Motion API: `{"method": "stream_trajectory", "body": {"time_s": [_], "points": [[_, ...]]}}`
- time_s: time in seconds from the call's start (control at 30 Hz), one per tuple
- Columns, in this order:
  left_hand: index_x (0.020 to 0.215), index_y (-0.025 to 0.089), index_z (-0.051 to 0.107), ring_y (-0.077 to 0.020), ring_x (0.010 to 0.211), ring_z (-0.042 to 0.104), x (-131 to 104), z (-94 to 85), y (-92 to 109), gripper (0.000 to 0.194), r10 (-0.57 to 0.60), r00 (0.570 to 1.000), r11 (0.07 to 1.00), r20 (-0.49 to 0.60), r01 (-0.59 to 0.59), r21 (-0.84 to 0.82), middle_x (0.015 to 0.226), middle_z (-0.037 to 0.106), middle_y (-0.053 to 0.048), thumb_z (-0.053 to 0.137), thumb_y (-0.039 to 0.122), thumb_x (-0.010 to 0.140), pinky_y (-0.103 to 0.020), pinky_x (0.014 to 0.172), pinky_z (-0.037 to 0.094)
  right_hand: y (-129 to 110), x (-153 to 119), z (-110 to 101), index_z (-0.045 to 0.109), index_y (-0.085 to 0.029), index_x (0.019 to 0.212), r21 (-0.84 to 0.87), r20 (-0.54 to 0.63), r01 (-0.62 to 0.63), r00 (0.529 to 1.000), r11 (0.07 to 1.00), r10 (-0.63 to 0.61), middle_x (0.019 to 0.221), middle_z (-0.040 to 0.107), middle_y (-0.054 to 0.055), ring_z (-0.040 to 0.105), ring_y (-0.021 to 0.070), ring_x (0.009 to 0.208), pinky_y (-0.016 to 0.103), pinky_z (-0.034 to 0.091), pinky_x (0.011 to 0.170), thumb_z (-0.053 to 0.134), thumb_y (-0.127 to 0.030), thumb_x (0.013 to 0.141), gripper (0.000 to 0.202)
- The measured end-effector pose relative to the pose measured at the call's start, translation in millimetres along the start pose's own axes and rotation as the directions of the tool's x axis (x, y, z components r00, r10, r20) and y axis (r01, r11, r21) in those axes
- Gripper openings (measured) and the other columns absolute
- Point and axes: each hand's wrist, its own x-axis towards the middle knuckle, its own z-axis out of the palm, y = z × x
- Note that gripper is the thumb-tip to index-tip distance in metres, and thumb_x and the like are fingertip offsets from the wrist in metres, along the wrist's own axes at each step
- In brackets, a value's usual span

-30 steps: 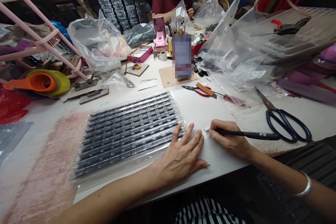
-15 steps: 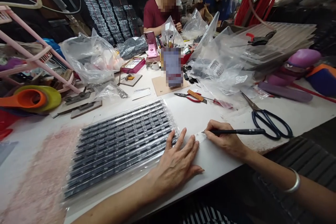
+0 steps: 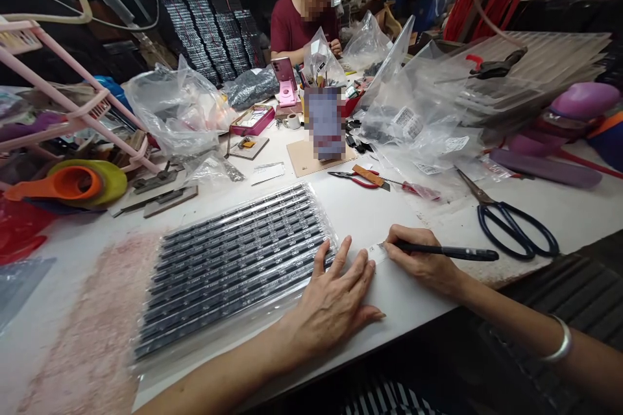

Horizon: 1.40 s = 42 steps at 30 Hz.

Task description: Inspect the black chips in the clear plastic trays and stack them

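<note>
My right hand grips a black pen, its tip down on a small white paper slip that bears a few dark marks. Flat on the table, fingers spread, my left hand rests with its fingertips at the slip's left end and on the edge of a clear plastic bag. Inside that bag lie several rows of dark strips with pale printing. The lower part of the slip is partly hidden by my fingers.
Large scissors lie right of my pen hand. Beyond are red-handled pliers, a phone on a pink stand and clear bags. A pink rack stands left. Across the table sits a person in a dark red shirt.
The whole view has shifted slightly, so things appear a little further right. My right hand and pen have moved slightly along the slip; my left hand keeps its place.
</note>
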Motion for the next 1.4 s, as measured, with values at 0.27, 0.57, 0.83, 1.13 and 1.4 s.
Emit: {"method": "stream_trajectory", "body": {"time_s": [0.27, 0.57, 0.83, 1.13, 1.4], "points": [[0.138, 0.015, 0.041, -0.0358, 0.139, 0.026, -1.8, 3.8, -0.1, 0.064, -0.002, 0.998, 1.000, -0.061, 0.003, 0.017, 0.141, 0.049, -0.009, 0.033, 0.059, 0.092, -0.057, 0.112, 0.011, 1.5, -1.6, -0.2, 0.046, -0.019, 0.063, -0.022, -0.003, -0.004, 1.000, 1.000, 0.004, 0.056, 0.045, -0.005, 0.040, 0.0084, 0.051, 0.023, 0.032, 0.051, 0.047, -0.016, 0.082, 0.019], [0.138, 0.015, 0.041, -0.0351, 0.139, 0.026, -1.7, 3.5, -0.2, 0.063, -0.001, 0.998, 1.000, -0.067, 0.002, 0.015, 0.140, 0.049, -0.009, 0.033, 0.059, 0.092, -0.057, 0.112, 0.012, 0.4, -0.9, 0.5, 0.045, -0.019, 0.062, -0.027, 0.000, 0.026, 1.000, 0.999, -0.026, 0.055, 0.044, -0.005, 0.040, 0.0077, 0.050, 0.023, 0.032, 0.050, 0.048, -0.015, 0.081, 0.019], [0.138, 0.016, 0.041, -0.0348, 0.139, 0.025, -1.6, 3.4, -0.1, 0.063, 0.001, 0.998, 1.000, -0.067, 0.000, 0.017, 0.140, 0.050, -0.011, 0.035, 0.059, 0.092, -0.057, 0.112, 0.014, -1.5, 0.0, -1.7, 0.047, -0.019, 0.062, 0.008, -0.009, -0.015, 1.000, 1.000, 0.015, 0.055, 0.046, -0.005, 0.041, 0.0085, 0.051, 0.023, 0.033, 0.050, 0.048, -0.016, 0.080, 0.018], [0.138, 0.015, 0.041, -0.0350, 0.140, 0.025, -1.6, 3.2, 0.4, 0.063, -0.005, 0.997, 1.000, -0.071, 0.004, -0.008, 0.140, 0.050, -0.011, 0.034, 0.058, 0.092, -0.057, 0.112, 0.012, -0.5, 0.3, -1.6, 0.045, -0.020, 0.061, 0.018, 0.023, -0.045, 0.999, 0.999, 0.045, 0.054, 0.046, -0.004, 0.041, 0.0094, 0.051, 0.025, 0.033, 0.050, 0.050, -0.018, 0.079, 0.019], [0.137, 0.015, 0.041, -0.0356, 0.139, 0.026, -0.9, 1.2, 0.3, 0.063, -0.007, 0.999, 1.000, -0.051, 0.007, -0.012, 0.140, 0.050, -0.010, 0.032, 0.058, 0.093, -0.058, 0.111, 0.012, 0.1, 0.4, -1.8, 0.045, -0.020, 0.061, 0.002, 0.012, -0.053, 0.999, 0.999, 0.053, 0.055, 0.046, -0.004, 0.041, 0.0093, 0.052, 0.025, 0.033, 0.051, 0.049, -0.016, 0.079, 0.018]]}}
